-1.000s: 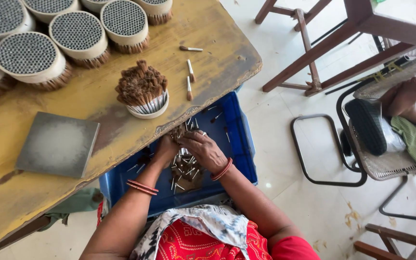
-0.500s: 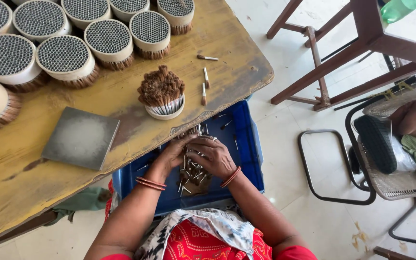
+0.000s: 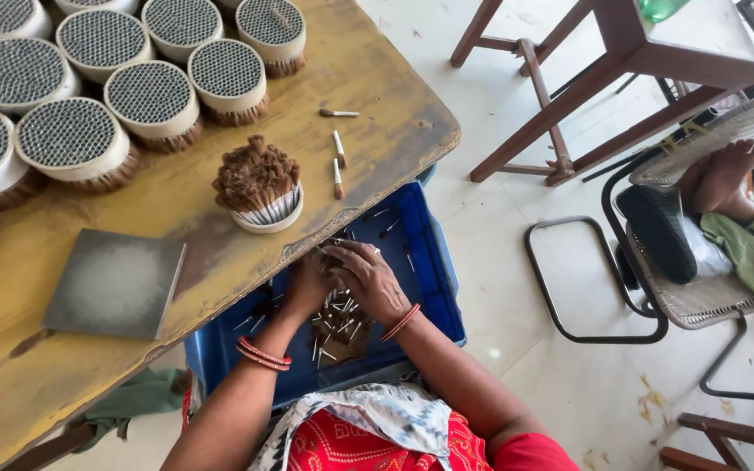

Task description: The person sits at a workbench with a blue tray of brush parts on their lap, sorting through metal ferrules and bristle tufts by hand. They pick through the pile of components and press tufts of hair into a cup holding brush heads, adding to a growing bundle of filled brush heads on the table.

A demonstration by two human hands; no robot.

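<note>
At the lower middle of the frame both hands dip into a blue plastic crate [image 3: 434,262] that sits below the edge of the tabletop [image 3: 220,253], a worn, yellow-painted wooden slab with rounded corner and dark scuffs. The left hand [image 3: 307,286] is curled narrow over a heap of small pale sticks [image 3: 338,327] with dark tips, and the right hand [image 3: 368,279] lies cupped over the same heap, fingers bent and touching the sticks; whether either has pinched any up cannot be told. Red bangles ring both wrists. Just above the hands, on the tabletop near its edge, stands a small white cup [image 3: 265,214] packed with sticks, their brown tufted ends bristling upward. Three loose sticks [image 3: 339,157] lie to its right. In the upper left sit round drums [image 3: 154,100] tightly filled with sticks, their tops a fine dotted grey. A flat grey square plate [image 3: 115,283] rests at left. At right, a wooden stool frame and a woven chair with another person's foot [image 3: 722,179]. Since the earlier frames the view has drifted leftward and the hands have stayed in the crate.
</note>
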